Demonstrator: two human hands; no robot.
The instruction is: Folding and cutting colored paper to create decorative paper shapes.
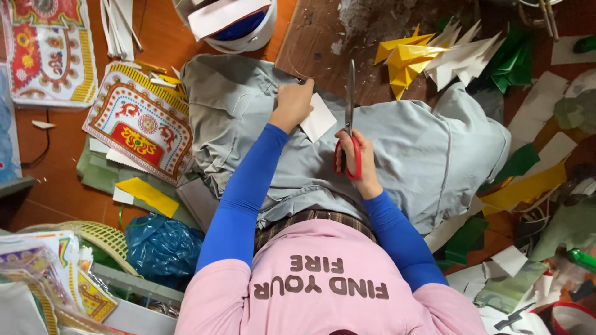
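The person sits on the floor with grey trousers [403, 155] spread as a work surface on the lap. The left hand [293, 104] is closed on a small white piece of paper [318, 118], pinching its left edge, and the paper lies on the lap just right of this hand. The right hand [359, 158] is clamped around the red handles of the scissors [349, 121]; the fingers sit in the loops. The blades point away from the body, so the long axis of the scissors runs almost upright in the view, and they look closed or nearly closed. The paper is between the two hands, touching or almost touching the blades on their left side, so the left hand is nearer to it. At the top stands a white round container [248, 34] with white paper sheets inside. At lower left a woven basket [102, 236] holds a blue plastic bag [162, 248].
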